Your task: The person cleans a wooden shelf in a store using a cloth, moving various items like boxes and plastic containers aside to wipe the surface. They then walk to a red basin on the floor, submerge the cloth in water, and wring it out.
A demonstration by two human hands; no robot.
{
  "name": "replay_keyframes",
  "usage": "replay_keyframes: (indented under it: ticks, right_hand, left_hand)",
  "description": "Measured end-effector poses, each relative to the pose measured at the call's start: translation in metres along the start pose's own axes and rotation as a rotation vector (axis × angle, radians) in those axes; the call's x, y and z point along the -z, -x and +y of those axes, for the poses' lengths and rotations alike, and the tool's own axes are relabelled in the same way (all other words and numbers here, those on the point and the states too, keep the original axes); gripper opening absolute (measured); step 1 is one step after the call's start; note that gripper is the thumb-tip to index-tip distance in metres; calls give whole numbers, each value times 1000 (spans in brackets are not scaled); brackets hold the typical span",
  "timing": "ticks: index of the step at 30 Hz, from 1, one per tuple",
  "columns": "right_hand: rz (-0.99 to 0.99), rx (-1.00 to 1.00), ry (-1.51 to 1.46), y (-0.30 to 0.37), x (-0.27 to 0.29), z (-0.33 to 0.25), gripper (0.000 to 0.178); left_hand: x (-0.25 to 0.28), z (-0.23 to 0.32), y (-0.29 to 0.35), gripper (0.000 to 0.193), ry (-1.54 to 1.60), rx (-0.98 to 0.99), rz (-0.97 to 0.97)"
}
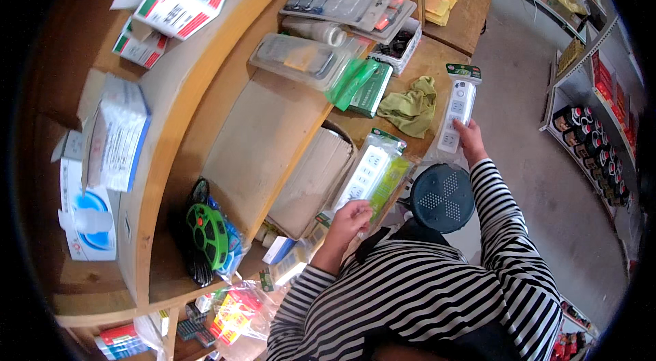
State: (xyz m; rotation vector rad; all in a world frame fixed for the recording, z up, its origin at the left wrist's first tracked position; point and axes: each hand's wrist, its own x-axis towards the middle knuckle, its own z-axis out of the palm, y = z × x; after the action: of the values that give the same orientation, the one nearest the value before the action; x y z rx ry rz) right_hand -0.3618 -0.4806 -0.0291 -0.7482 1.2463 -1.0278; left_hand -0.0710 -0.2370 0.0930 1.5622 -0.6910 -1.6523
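My right hand (470, 142) grips the lower edge of a white power strip (459, 108) in a clear hanging bag with a green header card. It is held over the edge of the wooden counter. On the left, my left hand (350, 221) is closed on the lower end of a second bagged white power strip (370, 168), which lies over the counter beside a yellow-green packet (392, 180). Part of that packet lies behind the bag's film. A crumpled olive-green cloth (413, 108) rests on the counter between the two strips.
A round dark stool seat (443, 198) stands between my arms. Wooden shelving on the left holds opened boxes (181, 5), clear blister packs (301, 60) and a green reel (207, 234). A cardboard box (311, 180) sits near my left hand. Metal shelves (581, 87) stand across the aisle.
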Motion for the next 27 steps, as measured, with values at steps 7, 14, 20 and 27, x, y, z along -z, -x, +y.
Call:
replay_keyframes:
  ticks: [7, 14, 20, 27]
  right_hand:
    - [11, -173, -41, -33, -25, 11, 29]
    - [-488, -346, -520, 44, -60, -15, 36]
    - [-945, -752, -456, 114, -89, -9, 50]
    - [-1131, -298, 138, 42, -73, -42, 31]
  left_hand:
    - [-10, 10, -15, 28, 35, 156, 168]
    - [-36, 44, -65, 46, -55, -62, 11]
    - [-48, 41, -100, 86, 618, -174, -315]
    - [-52, 66, -81, 59, 471, -170, -249]
